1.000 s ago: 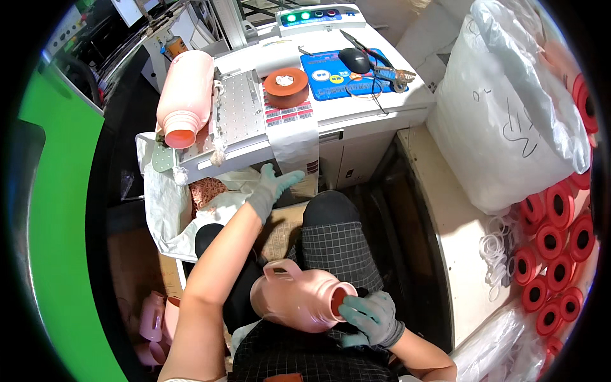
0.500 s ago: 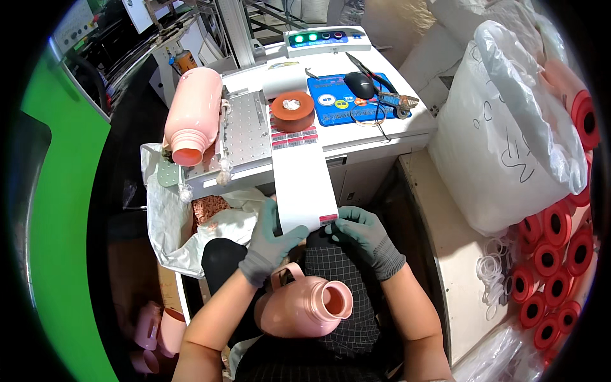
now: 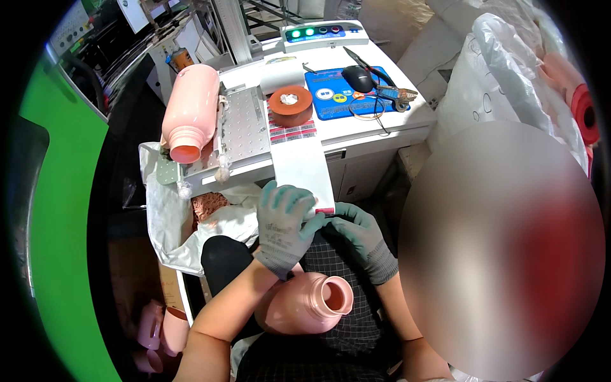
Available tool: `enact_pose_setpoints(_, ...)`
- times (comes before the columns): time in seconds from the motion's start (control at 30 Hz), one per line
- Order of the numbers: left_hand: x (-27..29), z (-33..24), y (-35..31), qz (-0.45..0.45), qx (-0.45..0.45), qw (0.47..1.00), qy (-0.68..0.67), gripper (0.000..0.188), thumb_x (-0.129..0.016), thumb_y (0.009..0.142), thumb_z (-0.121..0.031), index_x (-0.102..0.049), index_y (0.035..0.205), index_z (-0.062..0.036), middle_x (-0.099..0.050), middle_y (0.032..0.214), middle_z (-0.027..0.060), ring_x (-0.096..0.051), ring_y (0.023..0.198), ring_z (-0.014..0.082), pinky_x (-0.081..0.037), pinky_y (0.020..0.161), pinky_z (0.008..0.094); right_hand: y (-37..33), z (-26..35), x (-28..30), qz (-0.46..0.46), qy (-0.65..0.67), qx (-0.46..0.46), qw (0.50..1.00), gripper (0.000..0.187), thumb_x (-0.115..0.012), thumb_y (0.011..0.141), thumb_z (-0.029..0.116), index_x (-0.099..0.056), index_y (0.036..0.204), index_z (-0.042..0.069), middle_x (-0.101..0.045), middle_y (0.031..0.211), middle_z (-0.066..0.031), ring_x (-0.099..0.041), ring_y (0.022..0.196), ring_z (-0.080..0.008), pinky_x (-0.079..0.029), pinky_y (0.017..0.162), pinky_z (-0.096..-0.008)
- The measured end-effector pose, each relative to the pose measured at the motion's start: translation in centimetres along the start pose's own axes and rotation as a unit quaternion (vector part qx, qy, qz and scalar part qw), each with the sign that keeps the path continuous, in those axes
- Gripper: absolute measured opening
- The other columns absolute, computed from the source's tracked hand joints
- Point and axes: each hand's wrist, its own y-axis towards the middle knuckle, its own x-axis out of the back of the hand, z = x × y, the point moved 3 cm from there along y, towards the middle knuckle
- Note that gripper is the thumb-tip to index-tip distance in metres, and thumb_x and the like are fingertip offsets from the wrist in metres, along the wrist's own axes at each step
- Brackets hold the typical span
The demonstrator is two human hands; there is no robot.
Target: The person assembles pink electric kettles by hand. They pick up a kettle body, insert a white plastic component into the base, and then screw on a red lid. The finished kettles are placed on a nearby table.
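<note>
A white strip of label backing (image 3: 305, 169) hangs from the table edge towards my lap, with a small red-and-white label at its lower end. My left hand (image 3: 285, 223), in a grey and green glove, lies across the strip's lower left part; its fingers are stretched and apart, its thumb near the label. At the lower right corner my gloved right hand (image 3: 364, 235) pinches the strip's end by the label; its fingertips are partly hidden. Below the hands a pink jug-shaped flask body (image 3: 293, 309) lies on my lap, mouth to the right, its handle mostly hidden by my left wrist.
On the white table (image 3: 407, 130) are another pink flask body (image 3: 191, 108), an orange tape roll (image 3: 291, 105), a black mouse (image 3: 358, 79) on a blue pad, and pliers (image 3: 394, 95). A white sack (image 3: 162, 223) hangs at left; pink parts (image 3: 172, 331) lie below. Blur covers the right.
My left hand has risen from the strip's lower left edge and moved right across it, its fingers spreading. The right hand stays at the label corner. A blurred patch now covers the right side.
</note>
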Motion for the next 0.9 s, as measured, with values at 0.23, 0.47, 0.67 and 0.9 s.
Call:
enact_pose_setpoints(0.23,0.8,-0.3,-0.1,0.005,-0.023,1.0,0.001,0.017,-0.08,0.076,-0.021,-0.069,0.085,-0.0107,-0.066,0.1,0.0043,-0.061,0.104,0.0306,-0.042,0.107,0.0534,0.0,0.0,-0.6,-0.01,-0.011,-0.001,1.0,0.036,-0.061,0.099,0.006,-0.061,0.132,-0.007,-0.07,0.116,-0.0109,-0.067,0.103,-0.0132,-0.054,0.093,-0.0275)
enact_pose_setpoints(0.47,4.7,-3.2,-7.9,-0.068,0.128,0.936,-0.321,0.022,-0.081,0.083,-0.006,-0.071,0.103,-0.0089,-0.071,0.105,0.0108,-0.07,0.09,0.0283,-0.059,0.082,0.0401,-9.8,0.0,3.0,-0.026,-0.004,-0.099,0.995,0.041,-0.051,0.109,0.029,-0.061,0.131,-0.004,-0.069,0.112,-0.0106,-0.067,0.088,-0.0133,-0.058,0.077,-0.0285)
enact_pose_setpoints(0.67,5.5,-12.8,-11.5,0.127,-0.071,0.883,-0.447,0.02,-0.073,0.09,-0.017,-0.075,0.11,-0.0146,-0.071,0.116,0.0022,-0.07,0.102,0.0188,-0.059,0.081,0.0349,-20.2,-3.7,2.9,0.001,0.029,-0.306,0.952,0.067,-0.057,0.106,0.034,-0.036,0.158,-0.002,-0.055,0.148,-0.012,-0.058,0.129,-0.0189,-0.049,0.11,-0.0331)
enact_pose_setpoints(0.9,10.8,-8.9,-13.1,-0.062,0.15,0.885,-0.436,0.014,-0.079,0.09,-0.015,-0.071,0.099,-0.0079,-0.071,0.096,0.0064,-0.071,0.084,0.0177,-0.058,0.074,0.0309,-21.4,-2.8,-3.2,-0.071,-0.063,-0.12,0.988,0.1,-0.083,0.083,0.014,-0.024,0.162,-0.005,-0.05,0.154,-0.0173,-0.053,0.136,-0.0239,-0.043,0.115,-0.0373)
